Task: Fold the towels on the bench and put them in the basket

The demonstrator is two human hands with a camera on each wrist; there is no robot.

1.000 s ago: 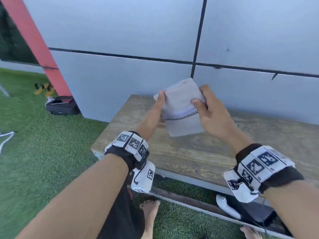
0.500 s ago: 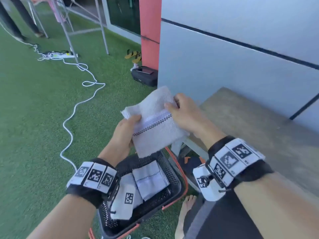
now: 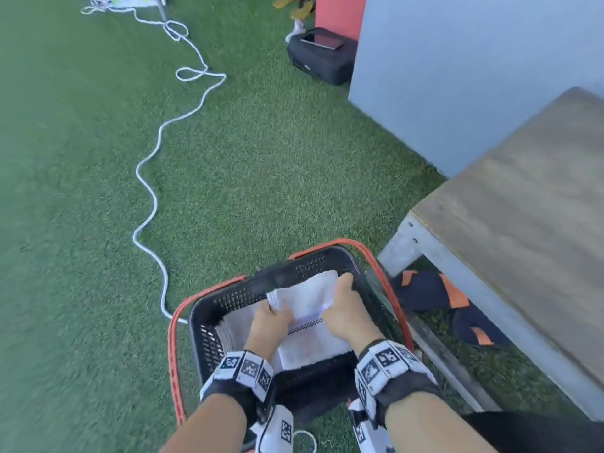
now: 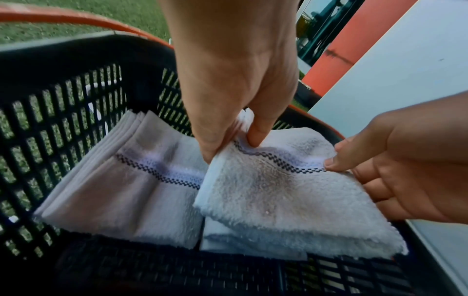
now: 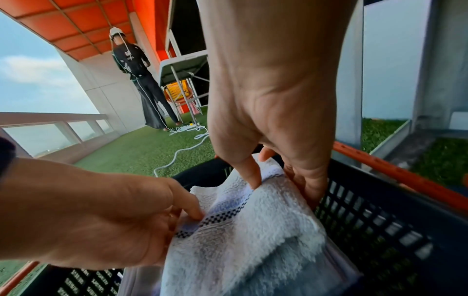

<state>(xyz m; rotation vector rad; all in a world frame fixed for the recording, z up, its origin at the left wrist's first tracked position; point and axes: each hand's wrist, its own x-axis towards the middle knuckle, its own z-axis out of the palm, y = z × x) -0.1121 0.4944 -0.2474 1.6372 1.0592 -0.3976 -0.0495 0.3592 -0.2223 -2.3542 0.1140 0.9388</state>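
Note:
A folded white towel (image 3: 304, 297) with a dark checked stripe is inside the black basket (image 3: 235, 297) with orange handles, which stands on the grass left of the wooden bench (image 3: 523, 197). My left hand (image 4: 233, 146) pinches the towel's left edge (image 4: 278, 196) between thumb and fingers. My right hand (image 5: 281, 188) grips its right edge, thumb on top and fingers below, close to the basket wall (image 5: 367, 220). The held towel lies on another folded towel (image 4: 228, 240). A further folded towel (image 4: 131, 180) lies beside it on the left. No towel shows on the part of the bench in view.
A white cable (image 3: 147, 191) snakes over the grass left of the basket. A black bag (image 3: 322, 57) sits by the grey wall (image 3: 457, 76). Dark and orange cloth (image 3: 434, 292) lies under the bench. A person (image 5: 136, 66) stands far off near a folding table.
Both hands carried the folded towel from above the bench leftward and down into the basket. My view swung from the bench to the basket on the grass.

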